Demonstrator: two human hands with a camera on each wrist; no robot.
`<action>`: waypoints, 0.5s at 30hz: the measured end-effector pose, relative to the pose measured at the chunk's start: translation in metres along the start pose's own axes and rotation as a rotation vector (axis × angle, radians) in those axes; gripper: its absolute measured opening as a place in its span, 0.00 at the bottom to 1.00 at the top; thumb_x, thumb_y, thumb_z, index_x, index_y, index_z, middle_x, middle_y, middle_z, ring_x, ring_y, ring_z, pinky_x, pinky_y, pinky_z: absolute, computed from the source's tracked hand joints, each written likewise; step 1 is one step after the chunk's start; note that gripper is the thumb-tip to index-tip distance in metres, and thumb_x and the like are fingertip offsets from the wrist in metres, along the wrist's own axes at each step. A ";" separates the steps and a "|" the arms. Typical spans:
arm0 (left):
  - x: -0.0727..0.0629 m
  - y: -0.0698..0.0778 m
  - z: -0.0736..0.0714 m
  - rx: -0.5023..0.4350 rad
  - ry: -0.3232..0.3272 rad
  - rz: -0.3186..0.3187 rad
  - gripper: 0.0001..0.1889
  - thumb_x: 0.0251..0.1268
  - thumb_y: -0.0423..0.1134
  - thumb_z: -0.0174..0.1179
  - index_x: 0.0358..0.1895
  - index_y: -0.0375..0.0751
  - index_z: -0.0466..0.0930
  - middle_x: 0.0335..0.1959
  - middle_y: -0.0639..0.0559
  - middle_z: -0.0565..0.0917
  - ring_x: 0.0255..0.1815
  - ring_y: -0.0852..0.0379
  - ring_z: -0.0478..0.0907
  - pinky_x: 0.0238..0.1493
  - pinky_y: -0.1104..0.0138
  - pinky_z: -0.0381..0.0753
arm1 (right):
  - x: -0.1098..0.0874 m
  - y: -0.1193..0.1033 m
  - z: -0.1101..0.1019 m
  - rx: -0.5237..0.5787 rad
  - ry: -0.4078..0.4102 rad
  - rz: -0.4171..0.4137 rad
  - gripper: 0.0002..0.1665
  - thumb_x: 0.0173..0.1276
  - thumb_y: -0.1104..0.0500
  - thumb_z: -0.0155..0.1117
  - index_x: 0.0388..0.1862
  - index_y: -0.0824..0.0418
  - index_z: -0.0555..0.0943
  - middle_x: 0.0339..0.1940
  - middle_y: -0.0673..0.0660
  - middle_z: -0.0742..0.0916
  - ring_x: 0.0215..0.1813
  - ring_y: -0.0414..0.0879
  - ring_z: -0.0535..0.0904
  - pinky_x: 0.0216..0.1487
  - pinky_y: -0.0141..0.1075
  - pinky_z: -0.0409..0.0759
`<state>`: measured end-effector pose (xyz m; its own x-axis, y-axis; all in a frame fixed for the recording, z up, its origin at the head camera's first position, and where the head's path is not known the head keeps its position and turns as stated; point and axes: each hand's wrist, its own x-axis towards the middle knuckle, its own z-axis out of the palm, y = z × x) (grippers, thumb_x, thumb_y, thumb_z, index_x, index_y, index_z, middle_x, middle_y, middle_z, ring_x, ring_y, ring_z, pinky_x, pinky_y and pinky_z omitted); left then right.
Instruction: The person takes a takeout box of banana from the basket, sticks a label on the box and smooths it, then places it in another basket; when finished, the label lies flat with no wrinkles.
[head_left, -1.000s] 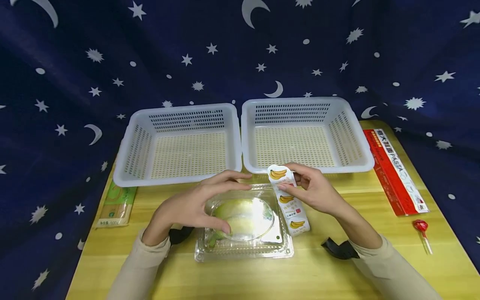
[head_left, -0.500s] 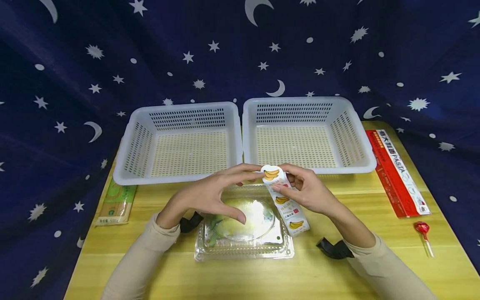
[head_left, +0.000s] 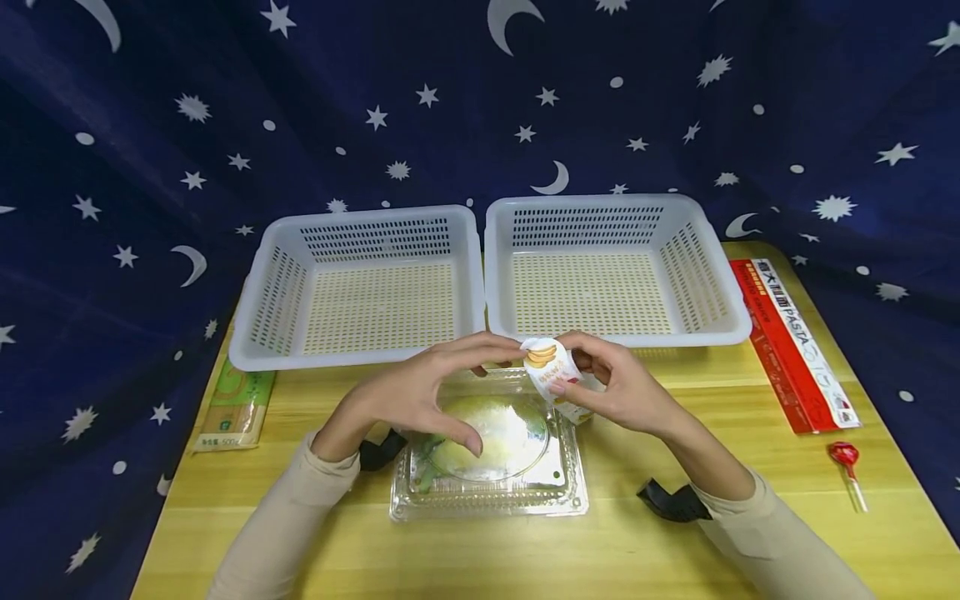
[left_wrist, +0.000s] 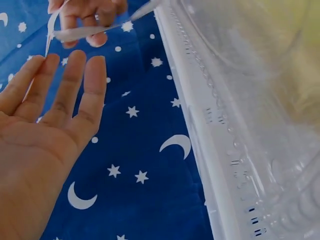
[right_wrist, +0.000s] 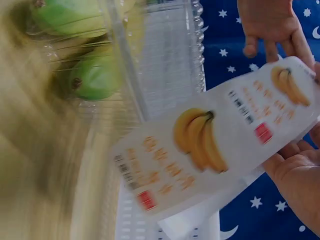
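Note:
My right hand (head_left: 633, 387) pinches a strip of white labels (head_left: 546, 367) printed with yellow bananas. In the right wrist view the label strip (right_wrist: 165, 160) stretches out below the hand, with its print facing that camera. My left hand (head_left: 416, 390) has its fingers stretched out and its thumb held well apart; the fingertips are right at the strip's upper left edge. The left wrist view shows these fingers (left_wrist: 62, 102) nearly straight. Below both hands lies a closed clear plastic clamshell box (head_left: 487, 507), with yellow fruit with green ends (right_wrist: 97, 77) inside.
Two white plastic baskets (head_left: 352, 358) (head_left: 622, 340) stand side by side at the back. A green-and-tan packet (head_left: 234, 408) lies at left, partly behind a basket. On the right are a red-and-white pasta package (head_left: 795, 350) and a red lollipop (head_left: 844, 455). A starry dark-blue cloth (head_left: 450, 50) hangs behind.
My left hand has moved right, up to the label strip, then stayed there. The strip's hanging lower end has swung up and now looks bent under the right hand.

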<state>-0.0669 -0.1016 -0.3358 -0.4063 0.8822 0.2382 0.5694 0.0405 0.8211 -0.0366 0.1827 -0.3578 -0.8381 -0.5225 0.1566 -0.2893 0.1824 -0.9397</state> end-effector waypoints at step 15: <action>-0.036 -0.008 -0.004 -0.334 0.054 0.231 0.43 0.62 0.62 0.59 0.70 0.29 0.65 0.64 0.34 0.71 0.58 0.47 0.76 0.59 0.53 0.78 | -0.047 0.043 -0.023 0.095 -0.121 -0.260 0.23 0.62 0.62 0.70 0.55 0.69 0.78 0.58 0.63 0.81 0.65 0.48 0.74 0.64 0.32 0.73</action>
<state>-0.0597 -0.1355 -0.3491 -0.3371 0.8237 0.4559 0.3904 -0.3183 0.8638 -0.0202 0.2346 -0.3980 -0.6789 -0.6376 0.3640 -0.4377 -0.0464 -0.8979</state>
